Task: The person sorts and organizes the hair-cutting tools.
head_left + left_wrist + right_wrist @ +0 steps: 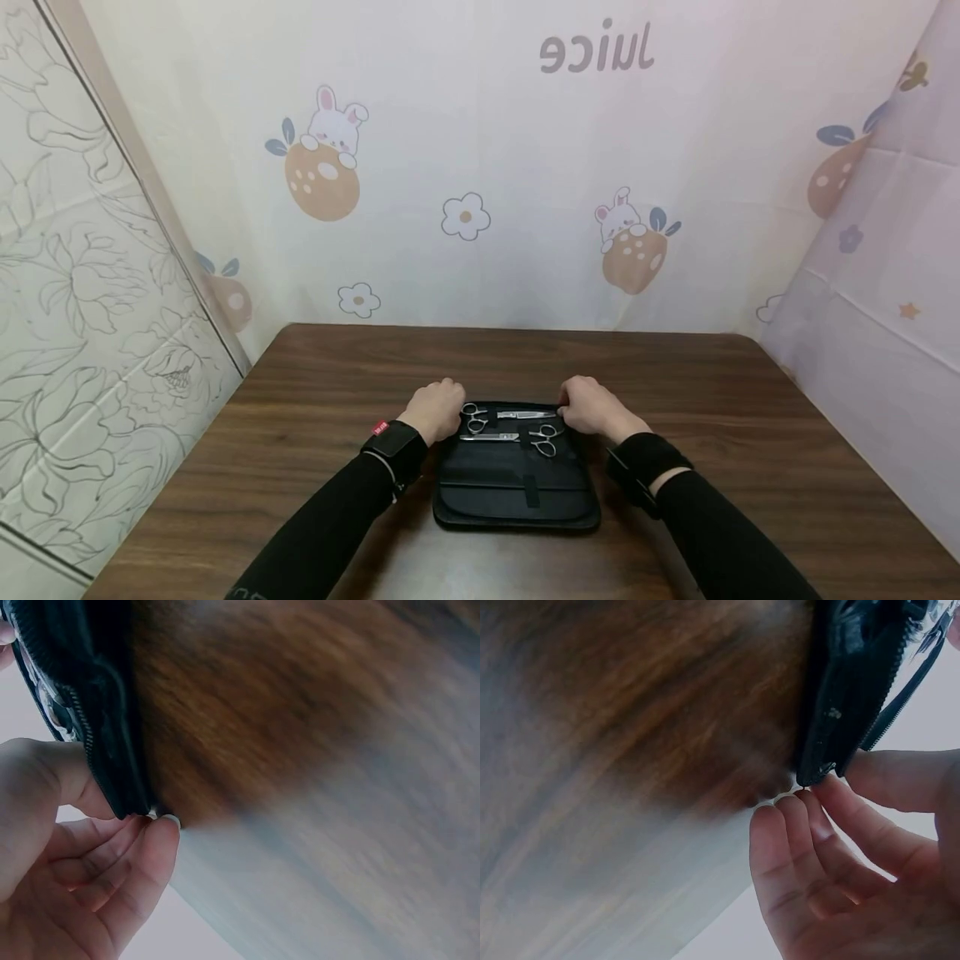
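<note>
A black zippered scissors case (487, 467) lies unfolded on the table in the head view. Two pairs of silver scissors sit strapped across its far part: the upper pair (525, 414) has its finger rings to the left, the lower pair (546, 440) to the right. My left hand (437, 408) pinches the case's far left corner; the left wrist view has the thumb and fingers about the zippered edge (88, 735). At the far right corner, my right hand (592, 407) holds the case between thumb and fingers, beside the zipper teeth (889, 682).
Dark wood-grain table (337, 358) surrounds the case. Behind it hangs a pale curtain (465, 125) printed with rabbits and fruit. A flower-patterned panel (90, 292) stands at the left, and more printed cloth (885, 333) hangs on the right.
</note>
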{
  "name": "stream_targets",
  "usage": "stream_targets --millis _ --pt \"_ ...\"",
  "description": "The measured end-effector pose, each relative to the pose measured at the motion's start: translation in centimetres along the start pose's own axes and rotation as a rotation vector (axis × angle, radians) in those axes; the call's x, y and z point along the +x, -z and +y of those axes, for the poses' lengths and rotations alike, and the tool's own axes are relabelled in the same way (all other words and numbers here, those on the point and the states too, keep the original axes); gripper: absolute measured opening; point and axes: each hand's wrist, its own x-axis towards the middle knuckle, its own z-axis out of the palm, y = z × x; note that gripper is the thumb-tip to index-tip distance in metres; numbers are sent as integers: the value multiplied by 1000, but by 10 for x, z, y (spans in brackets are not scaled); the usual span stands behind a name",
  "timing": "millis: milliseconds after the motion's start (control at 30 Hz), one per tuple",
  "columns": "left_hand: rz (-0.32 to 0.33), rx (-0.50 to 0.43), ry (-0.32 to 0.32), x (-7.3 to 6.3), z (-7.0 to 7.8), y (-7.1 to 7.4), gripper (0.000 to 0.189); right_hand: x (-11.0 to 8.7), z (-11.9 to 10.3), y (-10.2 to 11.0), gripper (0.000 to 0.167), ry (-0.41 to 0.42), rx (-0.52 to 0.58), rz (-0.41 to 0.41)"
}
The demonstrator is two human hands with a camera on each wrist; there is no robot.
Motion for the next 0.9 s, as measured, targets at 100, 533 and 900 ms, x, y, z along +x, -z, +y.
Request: stream_targets --millis 100,533,900 --pt "-16 16 18 1 1 -1 19 0 -2 -1 8 -14 7 -3" --pt "-86 -331 96 6 -16 6 16 0 0 6 3 9 60 24" --pt "-125 -480 31 15 -28 3 24 1 7 11 27 -23 303 -89"
